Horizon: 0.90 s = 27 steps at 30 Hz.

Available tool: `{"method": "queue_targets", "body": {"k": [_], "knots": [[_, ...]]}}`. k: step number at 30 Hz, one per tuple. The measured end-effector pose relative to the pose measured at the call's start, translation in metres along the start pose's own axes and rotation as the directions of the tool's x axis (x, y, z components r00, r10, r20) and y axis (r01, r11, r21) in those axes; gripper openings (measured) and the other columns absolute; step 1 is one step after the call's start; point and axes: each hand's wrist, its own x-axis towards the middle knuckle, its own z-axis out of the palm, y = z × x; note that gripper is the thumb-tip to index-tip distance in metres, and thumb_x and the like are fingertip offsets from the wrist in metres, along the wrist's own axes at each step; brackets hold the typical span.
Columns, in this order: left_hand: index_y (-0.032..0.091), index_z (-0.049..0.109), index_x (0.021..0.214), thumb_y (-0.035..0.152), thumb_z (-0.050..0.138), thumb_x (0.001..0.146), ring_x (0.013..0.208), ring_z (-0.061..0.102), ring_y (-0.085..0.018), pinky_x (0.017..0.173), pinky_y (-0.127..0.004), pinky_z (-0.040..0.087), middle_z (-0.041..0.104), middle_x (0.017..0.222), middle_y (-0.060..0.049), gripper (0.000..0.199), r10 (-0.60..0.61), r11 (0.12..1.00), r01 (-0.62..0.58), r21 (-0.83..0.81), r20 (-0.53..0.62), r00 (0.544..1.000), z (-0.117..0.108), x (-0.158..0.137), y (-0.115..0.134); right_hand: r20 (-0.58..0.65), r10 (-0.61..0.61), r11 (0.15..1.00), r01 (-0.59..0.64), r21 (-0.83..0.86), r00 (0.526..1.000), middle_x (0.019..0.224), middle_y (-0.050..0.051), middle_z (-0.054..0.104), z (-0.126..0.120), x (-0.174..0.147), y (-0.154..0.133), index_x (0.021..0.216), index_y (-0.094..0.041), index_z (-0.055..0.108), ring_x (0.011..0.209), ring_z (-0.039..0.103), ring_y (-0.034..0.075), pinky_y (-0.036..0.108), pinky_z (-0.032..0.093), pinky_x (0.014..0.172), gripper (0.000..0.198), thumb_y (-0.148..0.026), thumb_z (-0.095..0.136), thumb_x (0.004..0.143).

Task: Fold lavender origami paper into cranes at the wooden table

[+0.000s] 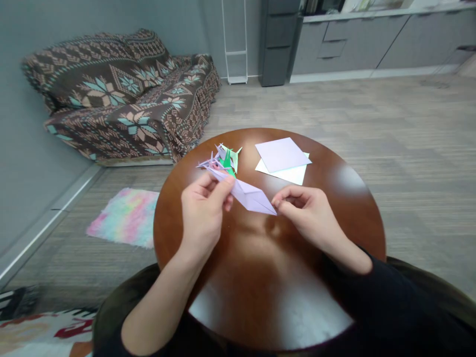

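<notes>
A folded lilac origami paper (251,196), long and pointed at both ends, is held above the round table. My left hand (206,206) pinches it near its left part between thumb and fingers. At the paper's right tip, my right hand (303,208) has its thumb and forefinger pinched together on the edge. The right fingertips partly hide the contact there. Just beyond my left hand lies a small heap of finished paper cranes (223,157) in lilac, green, pink and pale green.
Flat square sheets, a lilac sheet (282,153) over a pale sheet (297,174), lie at the back right of the brown round table (256,292). Beyond stand a sofa (126,99) with a patterned cover and grey cabinets (357,44). A fluffy pastel rug (126,215) lies left.
</notes>
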Motion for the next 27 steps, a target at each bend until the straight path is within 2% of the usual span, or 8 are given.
{"method": "queue_targets", "body": {"k": [4,8,11,13,16,19,23,27], "knots": [[0.016,0.070,0.087,0.024,0.072,0.086,0.077,0.060,-0.012,0.071,-0.022,0.048,0.065,0.086,-0.002,0.008,-0.044,0.984,0.007,0.178,0.206,0.978,-0.003,0.008,0.003,-0.043,-0.056,0.998,0.055,-0.027,0.998,0.070,0.001,0.067,-0.012,0.007,0.001,0.075,-0.017,0.071,0.065,0.057,0.012,0.025,0.044,0.061,0.006,-0.020,0.069,0.080],[0.022,0.058,0.124,0.024,0.072,0.087,0.063,0.056,-0.011,0.059,-0.021,0.041,0.062,0.077,0.003,0.040,-0.353,0.929,0.229,0.292,0.502,0.790,0.006,-0.006,0.007,0.101,-0.070,0.993,0.059,0.103,0.992,0.085,0.000,0.069,-0.011,0.007,-0.008,0.113,-0.021,0.066,0.067,0.058,0.011,0.023,0.045,0.058,0.033,-0.028,0.078,0.082],[0.026,0.043,0.137,0.023,0.079,0.082,0.063,0.061,-0.011,0.057,-0.019,0.041,0.067,0.078,0.003,0.065,-0.419,0.908,0.318,0.273,0.563,0.713,0.009,-0.011,0.008,0.247,-0.018,0.997,0.000,0.071,0.969,0.073,-0.003,0.066,-0.009,0.005,-0.012,0.106,-0.020,0.068,0.054,0.054,0.009,0.021,0.043,0.049,0.027,-0.026,0.078,0.082],[0.024,0.045,0.135,0.030,0.079,0.083,0.070,0.067,-0.013,0.060,-0.019,0.045,0.072,0.084,-0.001,0.062,-0.392,0.920,0.321,0.225,0.542,0.743,0.008,-0.009,0.007,0.239,-0.009,0.998,-0.008,0.070,0.971,0.063,-0.003,0.063,-0.011,0.005,-0.012,0.093,-0.017,0.071,0.050,0.056,0.009,0.021,0.046,0.049,0.014,-0.025,0.077,0.084],[0.023,0.047,0.133,0.055,0.062,0.094,0.080,0.075,-0.018,0.068,-0.025,0.056,0.075,0.101,-0.008,0.052,-0.268,0.962,0.265,0.064,0.388,0.882,0.002,0.000,0.004,-0.009,-0.054,0.977,0.055,0.206,0.999,0.069,-0.002,0.068,-0.018,0.010,-0.011,0.084,-0.017,0.070,0.057,0.067,0.011,0.023,0.058,0.058,0.013,-0.024,0.081,0.081],[0.030,0.036,0.143,0.059,0.057,0.095,0.084,0.078,-0.020,0.076,-0.032,0.062,0.074,0.109,-0.009,0.060,-0.149,0.986,0.165,-0.030,0.305,0.941,0.001,0.003,0.003,-0.200,-0.054,0.939,0.118,0.323,0.978,0.081,-0.002,0.070,-0.020,0.013,-0.011,0.087,-0.019,0.069,0.068,0.074,0.013,0.026,0.064,0.070,0.019,-0.023,0.085,0.078],[0.031,0.038,0.147,0.041,0.076,0.087,0.087,0.078,-0.022,0.083,-0.034,0.064,0.075,0.106,-0.007,0.072,-0.055,0.997,0.034,0.069,0.339,0.939,0.009,-0.007,0.005,-0.133,-0.049,0.940,0.091,0.328,0.990,0.079,-0.002,0.069,-0.011,0.008,-0.012,0.087,-0.019,0.066,0.069,0.076,0.015,0.030,0.066,0.073,0.023,-0.026,0.086,0.078],[0.019,0.070,0.106,0.031,0.072,0.091,0.076,0.076,-0.017,0.076,-0.028,0.065,0.076,0.097,-0.006,0.020,-0.003,0.982,-0.054,0.181,0.299,0.954,0.015,-0.015,0.007,0.023,-0.097,0.964,0.088,0.249,0.995,0.076,-0.001,0.070,-0.001,-0.002,-0.016,0.087,-0.021,0.062,0.070,0.074,0.015,0.029,0.063,0.072,0.018,-0.027,0.079,0.085]]}}
